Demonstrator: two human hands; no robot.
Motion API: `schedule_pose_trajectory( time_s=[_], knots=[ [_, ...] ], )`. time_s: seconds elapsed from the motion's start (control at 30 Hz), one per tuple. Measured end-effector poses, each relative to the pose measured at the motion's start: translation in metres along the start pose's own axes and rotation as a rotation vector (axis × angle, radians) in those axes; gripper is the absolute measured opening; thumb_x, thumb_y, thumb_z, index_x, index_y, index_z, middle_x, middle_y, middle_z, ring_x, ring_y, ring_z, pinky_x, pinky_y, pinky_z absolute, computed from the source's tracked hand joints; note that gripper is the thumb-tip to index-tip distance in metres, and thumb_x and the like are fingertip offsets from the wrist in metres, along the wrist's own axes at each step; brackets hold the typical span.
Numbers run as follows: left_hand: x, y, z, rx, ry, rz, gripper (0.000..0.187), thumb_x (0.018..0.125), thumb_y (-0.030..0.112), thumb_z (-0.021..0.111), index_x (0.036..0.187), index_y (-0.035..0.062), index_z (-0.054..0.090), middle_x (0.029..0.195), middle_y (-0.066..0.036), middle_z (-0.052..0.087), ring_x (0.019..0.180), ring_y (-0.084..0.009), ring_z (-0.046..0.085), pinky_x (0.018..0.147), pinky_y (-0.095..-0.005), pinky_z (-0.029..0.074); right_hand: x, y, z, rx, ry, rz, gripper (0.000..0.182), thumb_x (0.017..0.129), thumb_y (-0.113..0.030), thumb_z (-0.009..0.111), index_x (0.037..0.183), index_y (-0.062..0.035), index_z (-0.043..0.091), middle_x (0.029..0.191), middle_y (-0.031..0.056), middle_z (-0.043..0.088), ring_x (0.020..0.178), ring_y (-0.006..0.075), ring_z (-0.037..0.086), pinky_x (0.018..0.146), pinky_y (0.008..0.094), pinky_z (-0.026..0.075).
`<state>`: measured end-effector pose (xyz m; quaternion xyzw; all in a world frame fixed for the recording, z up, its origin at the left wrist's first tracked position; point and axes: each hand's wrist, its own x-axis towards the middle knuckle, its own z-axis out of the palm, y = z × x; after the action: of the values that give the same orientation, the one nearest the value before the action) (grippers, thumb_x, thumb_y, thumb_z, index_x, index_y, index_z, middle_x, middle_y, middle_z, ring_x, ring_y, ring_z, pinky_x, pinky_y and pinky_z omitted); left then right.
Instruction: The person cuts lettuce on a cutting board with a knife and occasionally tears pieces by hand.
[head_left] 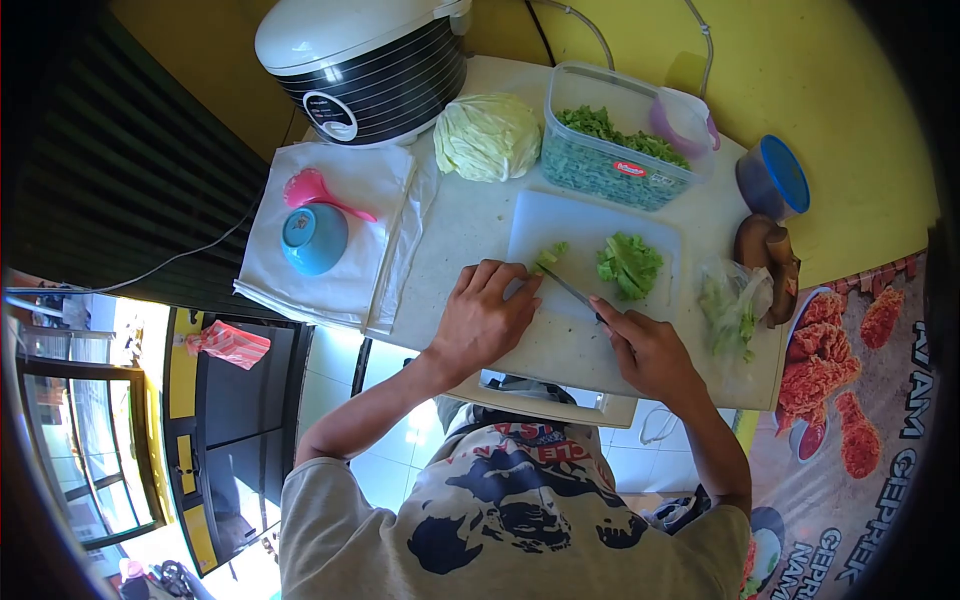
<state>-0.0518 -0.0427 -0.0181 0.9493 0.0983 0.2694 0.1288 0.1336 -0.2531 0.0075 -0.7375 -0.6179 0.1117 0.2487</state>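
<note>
My right hand [650, 352] is wrapped round the handle of a knife [572, 287]. Its blade points up and left over the white cutting board [560, 215], with the tip beside a small piece of lettuce [550, 257]. Curled fingers of my left hand [490, 315] press at the left edge of that piece; the fingertips are partly hidden. A larger bunch of green lettuce leaves [630, 266] lies on the board's right half, above the knife hand. To the right of the board, a clear plastic bag [735, 308] holds more leaves.
Behind the board stand a clear tub [610, 178] of cut greens and a cabbage [487, 138]. A rice cooker [375, 90] is at back left. A blue bowl [314, 240] and pink ladle [318, 192] rest on white sheets. A blue-lidded container [772, 178] stands right.
</note>
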Motion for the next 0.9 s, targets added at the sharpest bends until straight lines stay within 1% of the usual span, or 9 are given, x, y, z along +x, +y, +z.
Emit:
schedule_pose_trajectory(
  time_s=[0.07, 0.17, 0.27, 0.37, 0.57, 0.67, 0.77, 0.9],
  knots=[
    [0.0, 0.0, 0.0, -0.003, 0.003, 0.004, 0.031, 0.089, 0.017, 0.077, 0.119, 0.0098, 0.075, 0.114, -0.005, 0.064, 0.106, -0.0264, 0.062, 0.092, -0.0421, 0.05, 0.0, 0.0, -0.001, -0.013, 0.002, -0.012, 0.059, 0.096, -0.007, 0.064, 0.153, -0.0176, 0.053, 0.083, 0.0122, 0.067, 0.06, 0.0307, 0.065, 0.057, 0.0431, 0.056],
    [0.001, -0.002, -0.001, -0.004, 0.004, 0.013, 0.032, 0.089, 0.017, 0.077, 0.12, 0.0099, 0.075, 0.114, -0.005, 0.065, 0.106, -0.0267, 0.062, 0.092, -0.042, 0.051, 0.002, -0.005, -0.007, -0.028, -0.034, 0.031, 0.053, 0.098, -0.004, 0.063, 0.15, -0.0146, 0.057, 0.082, 0.0151, 0.067, 0.062, 0.0325, 0.066, 0.06, 0.0429, 0.055],
    [0.001, -0.002, 0.0, -0.012, -0.001, 0.008, 0.032, 0.089, 0.017, 0.077, 0.12, 0.01, 0.075, 0.114, -0.005, 0.065, 0.106, -0.027, 0.062, 0.092, -0.0422, 0.051, 0.003, -0.005, -0.007, -0.04, -0.019, 0.023, 0.054, 0.098, -0.004, 0.064, 0.15, -0.0144, 0.057, 0.081, 0.015, 0.067, 0.062, 0.0326, 0.066, 0.06, 0.0429, 0.055],
    [0.0, -0.003, 0.0, -0.029, 0.004, 0.005, 0.032, 0.088, 0.017, 0.078, 0.12, 0.01, 0.075, 0.114, -0.005, 0.065, 0.106, -0.0273, 0.062, 0.093, -0.0427, 0.051, 0.003, 0.003, -0.004, -0.05, 0.009, -0.008, 0.062, 0.094, -0.004, 0.065, 0.153, -0.0181, 0.054, 0.082, 0.0112, 0.066, 0.06, 0.0302, 0.065, 0.057, 0.0432, 0.057],
    [0.001, -0.003, 0.0, -0.022, 0.006, 0.007, 0.033, 0.087, 0.017, 0.078, 0.12, 0.0097, 0.075, 0.114, -0.005, 0.065, 0.106, -0.0277, 0.062, 0.093, -0.0427, 0.052, 0.009, -0.003, -0.01, -0.087, -0.032, -0.001, 0.062, 0.092, -0.003, 0.066, 0.151, -0.0165, 0.055, 0.082, 0.0117, 0.066, 0.061, 0.0305, 0.066, 0.058, 0.0433, 0.057],
    [0.002, -0.004, 0.0, -0.027, 0.004, 0.012, 0.033, 0.087, 0.017, 0.078, 0.12, 0.0097, 0.075, 0.114, -0.005, 0.065, 0.107, -0.0277, 0.062, 0.093, -0.0423, 0.053, 0.015, -0.007, -0.006, -0.127, -0.019, -0.017, 0.06, 0.092, -0.003, 0.066, 0.15, -0.0156, 0.057, 0.083, 0.0127, 0.068, 0.063, 0.0309, 0.067, 0.059, 0.0432, 0.058],
    [0.002, -0.003, -0.002, -0.024, -0.014, 0.012, 0.033, 0.088, 0.017, 0.078, 0.12, 0.0094, 0.075, 0.115, -0.005, 0.065, 0.107, -0.0276, 0.062, 0.094, -0.0423, 0.053, 0.026, -0.008, -0.003, -0.09, -0.026, -0.013, 0.06, 0.092, -0.003, 0.066, 0.15, -0.0156, 0.057, 0.085, 0.0135, 0.069, 0.064, 0.0316, 0.068, 0.06, 0.0433, 0.059],
    [0.001, -0.001, -0.002, -0.009, -0.023, 0.014, 0.036, 0.088, 0.017, 0.077, 0.124, 0.0091, 0.073, 0.115, -0.007, 0.065, 0.107, -0.0285, 0.062, 0.095, -0.0432, 0.053, 0.025, -0.006, -0.001, -0.123, -0.021, -0.043, 0.061, 0.093, -0.004, 0.066, 0.151, -0.0158, 0.055, 0.086, 0.0136, 0.069, 0.065, 0.0321, 0.069, 0.061, 0.0433, 0.059]
  ],
)
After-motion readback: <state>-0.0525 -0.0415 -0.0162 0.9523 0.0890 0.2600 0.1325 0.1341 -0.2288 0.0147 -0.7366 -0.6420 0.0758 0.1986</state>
